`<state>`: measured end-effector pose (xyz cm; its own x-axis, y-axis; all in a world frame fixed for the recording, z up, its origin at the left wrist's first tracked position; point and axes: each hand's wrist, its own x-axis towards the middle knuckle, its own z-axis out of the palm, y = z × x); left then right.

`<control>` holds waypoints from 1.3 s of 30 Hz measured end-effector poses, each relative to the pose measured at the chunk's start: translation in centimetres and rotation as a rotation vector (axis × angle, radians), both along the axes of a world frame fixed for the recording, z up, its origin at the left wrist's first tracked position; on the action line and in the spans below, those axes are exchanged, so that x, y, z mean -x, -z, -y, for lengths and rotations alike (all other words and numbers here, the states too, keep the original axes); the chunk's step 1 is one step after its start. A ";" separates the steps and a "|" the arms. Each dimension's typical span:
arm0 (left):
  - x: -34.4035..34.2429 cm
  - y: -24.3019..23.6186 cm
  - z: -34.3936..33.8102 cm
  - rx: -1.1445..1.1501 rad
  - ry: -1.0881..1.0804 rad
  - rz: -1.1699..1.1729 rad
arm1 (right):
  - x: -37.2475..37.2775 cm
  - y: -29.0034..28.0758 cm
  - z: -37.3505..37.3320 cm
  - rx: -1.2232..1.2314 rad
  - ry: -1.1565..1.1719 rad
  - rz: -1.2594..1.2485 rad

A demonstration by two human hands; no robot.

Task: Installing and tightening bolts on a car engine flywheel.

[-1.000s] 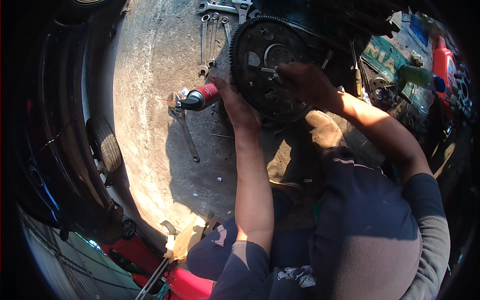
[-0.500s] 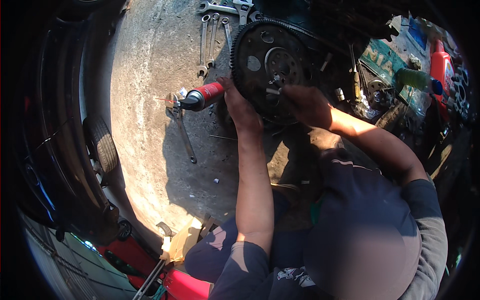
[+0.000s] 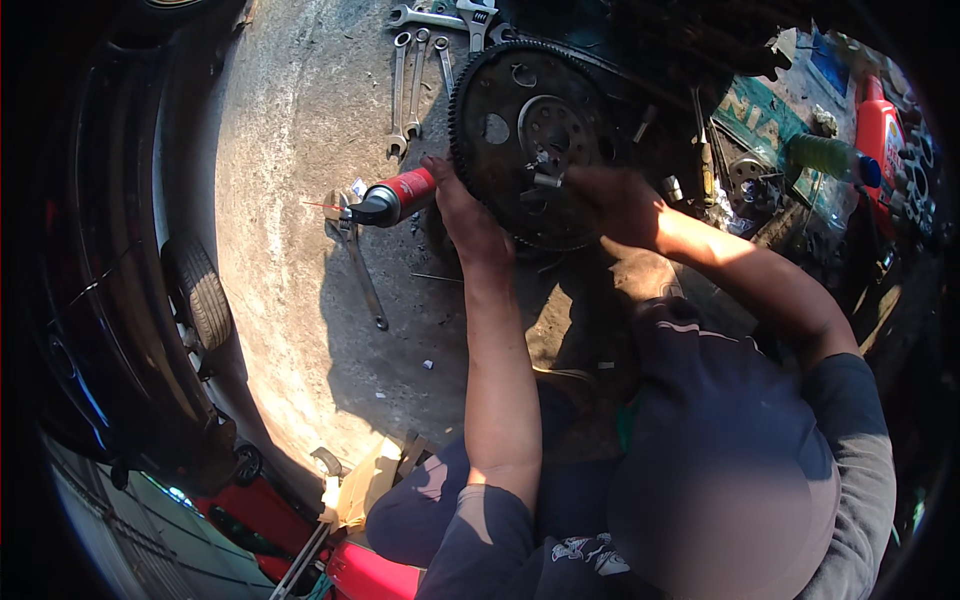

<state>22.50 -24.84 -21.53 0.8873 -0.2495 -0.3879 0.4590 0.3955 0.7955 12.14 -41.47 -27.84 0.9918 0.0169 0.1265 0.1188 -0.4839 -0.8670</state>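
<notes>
The big toothed wheel [image 3: 497,82] is filling the middle of the scene, its dark flat side facing up toward the camera, and the right hand [image 3: 620,203], at its four o'clock, is pinching a short silver metal piece [image 3: 548,181] just below the hub. The left hand [image 3: 475,228], at the wheel's seven o'clock, is gripping a red spray can [image 3: 402,193] around its base, the nozzle and thin straw pointing toward nine o'clock; whether those fingers are also touching the wheel, I cannot tell. The work is looking partway along: the wheel is in hand's reach and being worked on, but the metal piece is being held rather than lying loose, and which hub holes are filled is too small to tell, so what is left is hard to judge. Of the containers, the can is hiding its contents; out at three o'clock a pale green bottle [image 3: 822,153] with a blue cap is lying near a red jug [image 3: 874,122], and neither is clearly showing what is inside
</notes>
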 end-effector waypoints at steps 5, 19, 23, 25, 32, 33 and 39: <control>-0.5 0.5 -0.2 -0.017 0.022 0.005 | -0.9 0.3 0.2 -0.048 0.062 -0.116; 0.4 -0.5 -0.3 -0.412 0.034 0.141 | -2.0 0.0 0.1 -0.007 -0.002 0.045; -0.2 -0.2 -0.3 -0.372 0.004 0.144 | -4.0 1.1 0.9 0.000 0.082 0.009; 0.1 0.0 -0.5 -0.322 -0.016 0.104 | -2.5 1.1 -0.6 0.003 0.018 0.099; 0.3 0.4 -0.5 -0.285 -0.044 0.092 | -4.1 0.8 -0.4 0.034 -0.017 0.174; 0.3 0.4 -0.3 -0.275 -0.054 0.088 | -4.5 0.8 -0.1 0.057 -0.034 0.152; 0.4 0.2 0.8 -0.426 -0.083 0.159 | -6.6 0.6 1.2 0.126 0.085 0.216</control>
